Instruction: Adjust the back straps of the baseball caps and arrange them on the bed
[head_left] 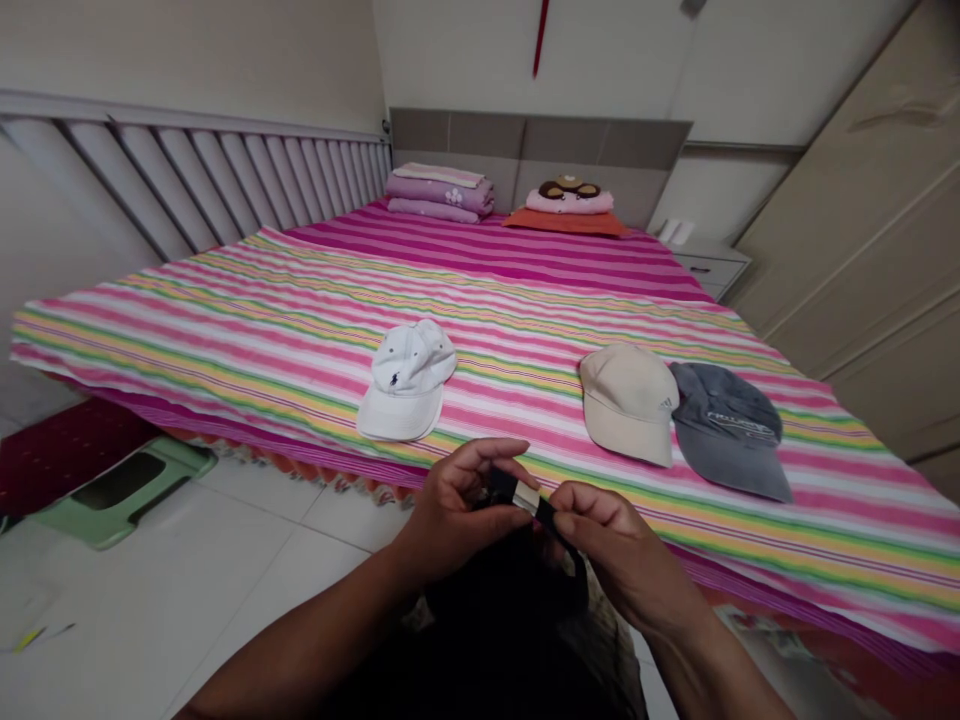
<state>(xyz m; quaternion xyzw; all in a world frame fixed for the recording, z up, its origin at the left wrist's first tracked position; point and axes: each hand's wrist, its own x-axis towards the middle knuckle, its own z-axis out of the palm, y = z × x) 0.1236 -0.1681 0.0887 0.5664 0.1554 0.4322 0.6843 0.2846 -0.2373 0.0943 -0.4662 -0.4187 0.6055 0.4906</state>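
Note:
My left hand (pixel 465 510) and my right hand (pixel 611 545) both pinch the black fabric strap (pixel 551 515) of a black cap (pixel 510 600), close to its small metal buckle (pixel 526 497). The cap hangs below my hands, dark and partly out of frame. On the striped bedspread (pixel 247 340) in front of me lie a white cap (pixel 406 385) with a small dark logo, a beige cap (pixel 628 405), and a grey cap (pixel 729 430). The beige and grey caps touch, and the grey one is partly under the beige one's edge.
Folded purple bedding (pixel 441 193), an orange pillow (pixel 564 221) and a pink cushion (pixel 568 198) lie by the headboard (pixel 540 135). A green plastic stool (pixel 120 490) stands on the tiled floor at left. A slatted radiator (pixel 210 180) lines the left wall; a wardrobe (pixel 847 220) stands at right.

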